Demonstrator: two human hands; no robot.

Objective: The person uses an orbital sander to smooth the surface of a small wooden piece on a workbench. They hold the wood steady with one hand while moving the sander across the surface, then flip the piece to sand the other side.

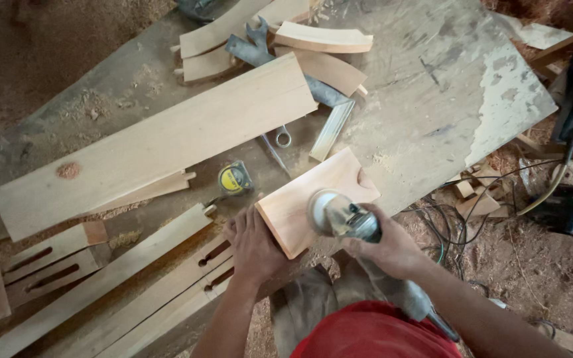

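A small reddish wooden board with a notch at its far corner lies on the workbench near its front edge. My left hand presses flat on the board's near left corner. My right hand grips a grey angle grinder whose round disc rests on the board's near right part. The grinder's body runs back under my right forearm.
A long pale plank lies across the bench. Slotted wooden rails sit at the lower left, curved wood pieces at the top. A yellow tape measure and a spanner lie between. Cables and another power tool are on the sawdust floor at right.
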